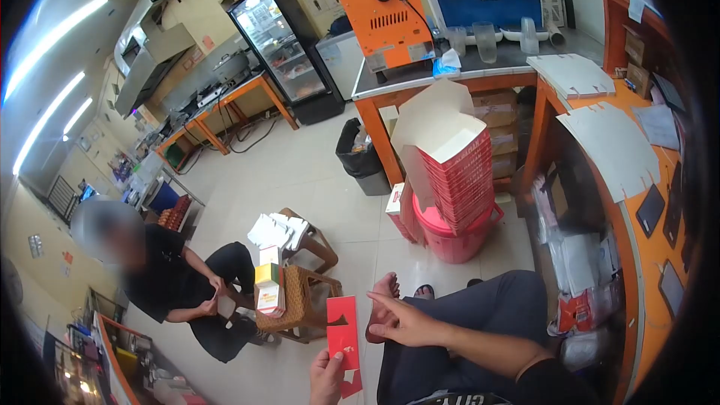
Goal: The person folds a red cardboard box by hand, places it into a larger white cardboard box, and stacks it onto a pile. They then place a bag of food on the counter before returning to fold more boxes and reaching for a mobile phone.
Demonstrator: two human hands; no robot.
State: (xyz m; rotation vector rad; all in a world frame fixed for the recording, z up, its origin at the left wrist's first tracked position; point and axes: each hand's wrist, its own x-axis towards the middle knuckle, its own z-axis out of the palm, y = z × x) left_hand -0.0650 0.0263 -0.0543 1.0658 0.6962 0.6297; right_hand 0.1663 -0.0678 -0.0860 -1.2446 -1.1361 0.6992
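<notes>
My left hand (327, 376) is closed on a long, flat red carton piece (343, 337) with small white print and a dark cut-out near its top, the thumb lying over its face. Just right of this piece, my right hand (405, 322) hovers above my crossed leg with fingers stretched apart and nothing in it. Ahead, a tall stack of red-sided open cartons (459, 180) rests on a pink bucket (454, 244). A woven stool (292, 304) on the left bears white, yellow and red folded boxes (270, 285).
A seated person (161, 270) in black holds a small piece at left. White cartons (276, 231) lie on another stool. A black bin (361, 154) stands by the counter, which carries an orange machine (384, 19). An orange desk (645, 255) runs along my right.
</notes>
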